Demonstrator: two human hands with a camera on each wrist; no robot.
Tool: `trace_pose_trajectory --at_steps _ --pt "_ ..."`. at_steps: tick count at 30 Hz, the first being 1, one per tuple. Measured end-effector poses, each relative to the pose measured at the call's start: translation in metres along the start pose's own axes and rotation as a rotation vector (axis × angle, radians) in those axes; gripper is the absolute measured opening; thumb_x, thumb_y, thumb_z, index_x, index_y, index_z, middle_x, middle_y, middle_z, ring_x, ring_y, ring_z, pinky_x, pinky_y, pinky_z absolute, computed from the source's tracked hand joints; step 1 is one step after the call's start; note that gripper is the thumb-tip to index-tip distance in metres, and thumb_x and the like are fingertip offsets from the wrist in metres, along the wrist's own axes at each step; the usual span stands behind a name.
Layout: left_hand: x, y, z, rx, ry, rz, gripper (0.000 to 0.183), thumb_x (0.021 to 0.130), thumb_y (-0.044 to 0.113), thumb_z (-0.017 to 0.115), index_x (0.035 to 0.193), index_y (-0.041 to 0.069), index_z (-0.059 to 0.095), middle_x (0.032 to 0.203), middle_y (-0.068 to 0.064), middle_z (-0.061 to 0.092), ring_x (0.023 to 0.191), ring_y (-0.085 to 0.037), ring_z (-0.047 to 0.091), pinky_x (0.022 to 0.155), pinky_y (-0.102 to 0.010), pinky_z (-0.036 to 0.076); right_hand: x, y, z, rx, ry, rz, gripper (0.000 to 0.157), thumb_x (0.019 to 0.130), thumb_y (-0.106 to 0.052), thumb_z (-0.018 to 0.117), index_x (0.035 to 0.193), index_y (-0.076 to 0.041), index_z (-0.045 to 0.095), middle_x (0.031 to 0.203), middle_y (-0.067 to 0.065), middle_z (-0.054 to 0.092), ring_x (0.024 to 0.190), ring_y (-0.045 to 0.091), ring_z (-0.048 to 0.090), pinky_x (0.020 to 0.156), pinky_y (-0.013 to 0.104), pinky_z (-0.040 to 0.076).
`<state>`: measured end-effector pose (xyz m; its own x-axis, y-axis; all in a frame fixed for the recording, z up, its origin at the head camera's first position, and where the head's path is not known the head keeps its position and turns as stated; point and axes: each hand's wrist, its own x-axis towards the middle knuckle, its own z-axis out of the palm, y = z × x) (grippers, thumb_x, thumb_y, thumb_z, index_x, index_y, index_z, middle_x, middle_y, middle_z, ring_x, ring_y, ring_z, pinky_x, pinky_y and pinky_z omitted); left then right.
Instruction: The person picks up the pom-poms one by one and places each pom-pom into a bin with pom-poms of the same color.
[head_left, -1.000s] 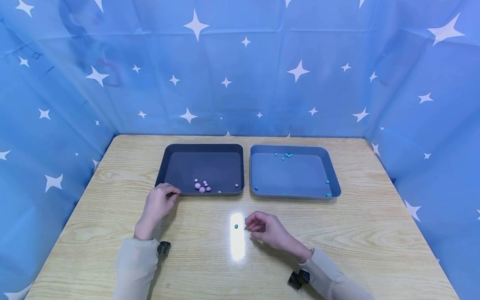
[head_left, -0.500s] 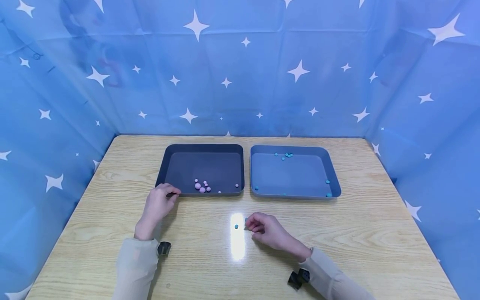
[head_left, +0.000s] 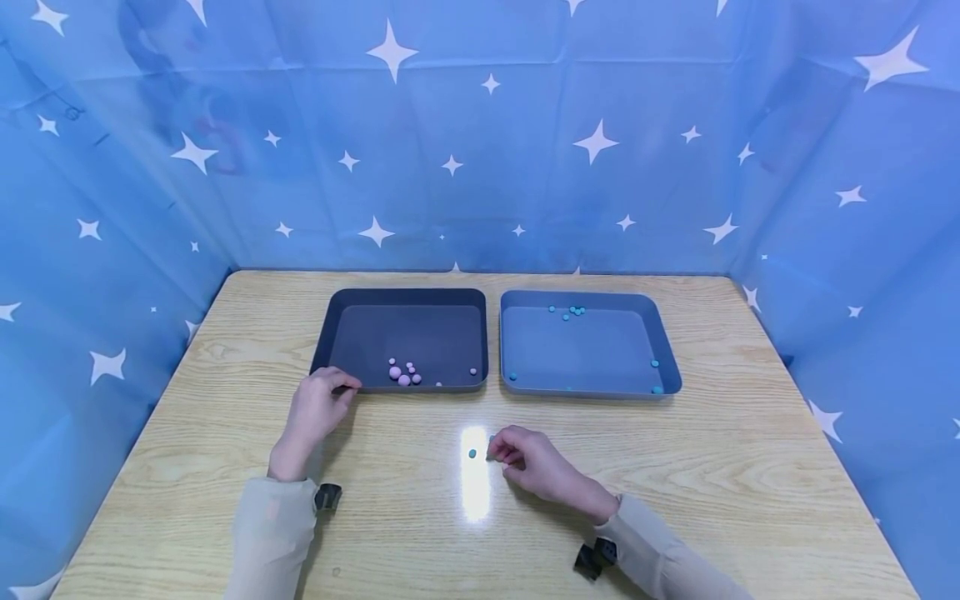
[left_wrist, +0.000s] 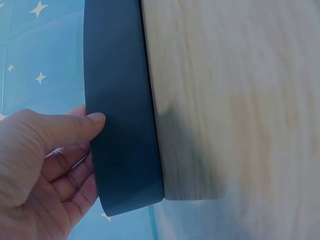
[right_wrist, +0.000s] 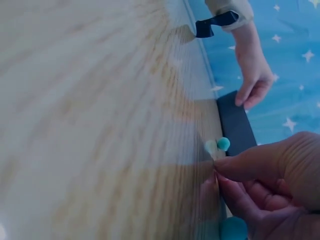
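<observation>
In the head view my left hand (head_left: 318,408) holds the near left corner of a dark tray (head_left: 408,302). The left wrist view shows the thumb on the outside of the tray wall (left_wrist: 125,125). Several pink balls (head_left: 395,372) lie in that tray. My right hand (head_left: 543,467) is low over the table with bent fingers, thumb and forefinger tips close together. Whether anything tiny is between them is hidden. Just beyond the fingertips sits a small teal ball (right_wrist: 223,144). Another teal ball (right_wrist: 233,228) lies beside the fingers, partly covered by them in the head view.
A blue-grey tray (head_left: 585,392) with several teal balls (head_left: 573,310) stands right of the dark one, a narrow gap between them. Both are on a wooden table (head_left: 405,533). A blue star-patterned curtain (head_left: 480,192) surrounds its back and sides.
My right hand has shifted very slightly left, toward the loose teal ball. My left hand, the trays and the balls have stayed in place.
</observation>
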<state>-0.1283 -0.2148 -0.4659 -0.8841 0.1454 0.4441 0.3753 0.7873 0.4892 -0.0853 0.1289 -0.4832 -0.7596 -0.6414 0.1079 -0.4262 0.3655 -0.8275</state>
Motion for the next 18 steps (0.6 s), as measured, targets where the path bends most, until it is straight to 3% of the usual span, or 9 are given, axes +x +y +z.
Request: trace_pose_trajectory --at_steps 11,18 --pt "-0.0002 -0.0004 -0.0011 -0.002 -0.012 -0.006 0.012 0.069 -0.011 0.072 0.075 0.0 0.072 0.075 -0.009 0.067 0.077 -0.03 0.063 0.068 -0.044 0.051 0.002 -0.0008 0.0006 -0.036 0.005 0.006 0.025 0.073 0.018 0.059 0.092 0.001 0.059 0.091 0.009 0.061 0.079 0.016 0.06 0.07 0.02 0.052" --pt "0.0001 -0.0002 -0.0019 -0.008 -0.02 -0.018 0.012 0.07 -0.01 0.072 0.076 0.0 0.072 0.076 -0.009 0.067 0.077 -0.03 0.063 0.069 -0.044 0.051 0.0051 -0.0047 0.0003 0.004 0.033 0.002 0.026 0.072 0.018 0.061 0.093 0.002 0.059 0.09 0.01 0.061 0.079 0.02 0.062 0.071 0.021 0.053"
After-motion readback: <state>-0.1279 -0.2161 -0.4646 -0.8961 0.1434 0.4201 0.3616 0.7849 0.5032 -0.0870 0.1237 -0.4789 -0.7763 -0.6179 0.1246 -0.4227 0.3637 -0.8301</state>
